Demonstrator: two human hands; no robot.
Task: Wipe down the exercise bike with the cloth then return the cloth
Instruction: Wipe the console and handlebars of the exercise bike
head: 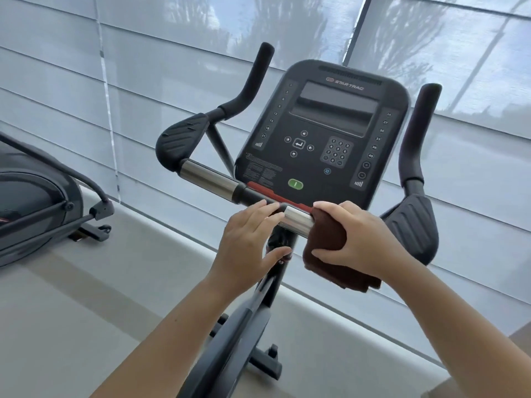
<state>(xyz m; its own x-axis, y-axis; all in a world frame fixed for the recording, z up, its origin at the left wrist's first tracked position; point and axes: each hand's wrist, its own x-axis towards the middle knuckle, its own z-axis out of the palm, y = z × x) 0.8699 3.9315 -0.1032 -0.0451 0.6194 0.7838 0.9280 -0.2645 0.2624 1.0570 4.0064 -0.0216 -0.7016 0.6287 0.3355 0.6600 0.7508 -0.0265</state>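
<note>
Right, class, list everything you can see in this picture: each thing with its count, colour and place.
exercise bike: one, black, centre
chrome grips: two, silver, on the bike's crossbar
handlebar horns: two, black, either side of the bike
cloth: one, dark brown, wrapped over the right chrome grip
second machine: one, dark grey, far left
blinds: one set, pale grey, behind the bike
left hand: one, fingers resting on the crossbar
right hand: one, gripping the cloth

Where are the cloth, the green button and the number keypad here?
cloth [330, 271], head view: the brown fold that hangs down.
green button [295, 184], head view: its middle.
number keypad [336, 152], head view: its central keys.
</note>
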